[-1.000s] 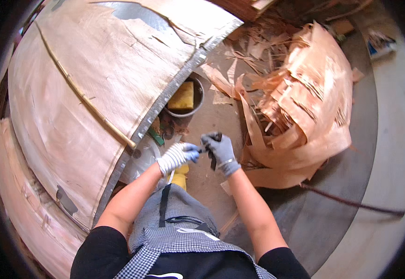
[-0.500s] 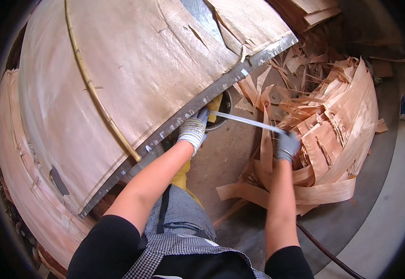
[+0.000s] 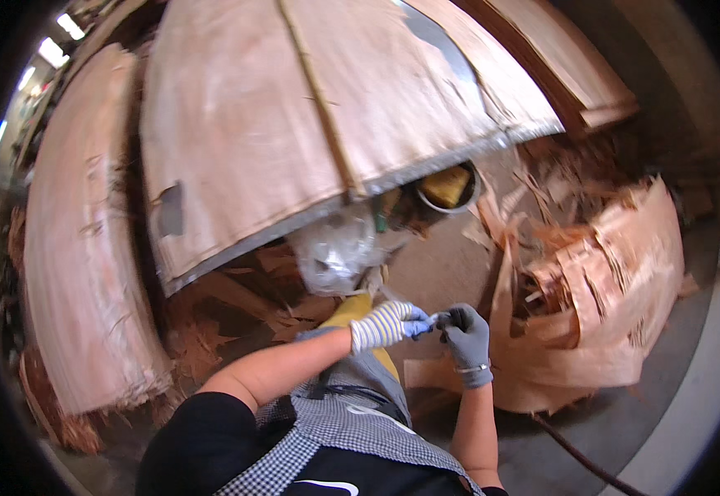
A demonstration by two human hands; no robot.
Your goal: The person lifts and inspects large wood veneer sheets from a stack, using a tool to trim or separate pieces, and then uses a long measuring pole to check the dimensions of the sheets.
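Observation:
Close together in front of my apron, my two hands meet at the fingertips. My left hand [image 3: 386,324], in a striped white glove with blue fingers, is closed. My right hand [image 3: 466,337], in a grey glove, pinches beside it. Between them shows a small bit of pale strip [image 3: 437,320], largely hidden by the fingers and blurred. Beyond my hands, a clear plastic bag [image 3: 335,248] hangs below the edge of a worktable [image 3: 269,227]. A wide pinkish veneer sheet [image 3: 236,107] covers the tabletop, with a thin bamboo stick [image 3: 320,99] lying across it.
A round bucket [image 3: 473,192] with a yellow-brown thing [image 3: 445,185] inside stands under the table edge. At right lies a large heap of veneer strips [image 3: 616,289]. A veneer stack [image 3: 87,248] stands at left. A dark hose [image 3: 579,455] runs along the floor.
My left hand has come back from the bucket and my right hand has moved in to meet it. The long white strip stretched between them no longer shows. The view has shifted.

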